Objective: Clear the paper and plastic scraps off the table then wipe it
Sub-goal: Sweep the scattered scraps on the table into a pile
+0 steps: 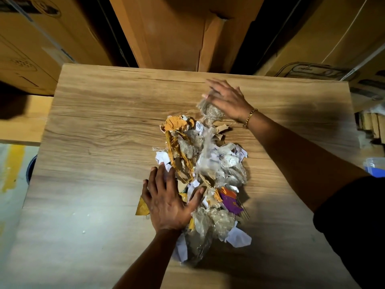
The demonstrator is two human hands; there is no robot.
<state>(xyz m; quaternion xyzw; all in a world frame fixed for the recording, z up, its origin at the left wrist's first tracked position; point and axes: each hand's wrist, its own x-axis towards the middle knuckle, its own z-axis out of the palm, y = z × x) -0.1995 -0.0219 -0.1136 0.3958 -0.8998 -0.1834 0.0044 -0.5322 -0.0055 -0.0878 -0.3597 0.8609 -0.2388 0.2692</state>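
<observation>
A heap of scraps lies on the middle of the wooden table: crumpled clear plastic, white paper bits, orange-yellow wrapper pieces and a purple wrapper. My left hand lies flat with spread fingers on the heap's near left side, over a yellow scrap. My right hand, fingers straight, presses against a wad of clear plastic at the heap's far end. A gold bracelet circles that wrist.
Large cardboard boxes stand close behind the table's far edge and at both sides. A dark round bin rim shows on the floor by the table's left edge. Blue and white items lie at the right.
</observation>
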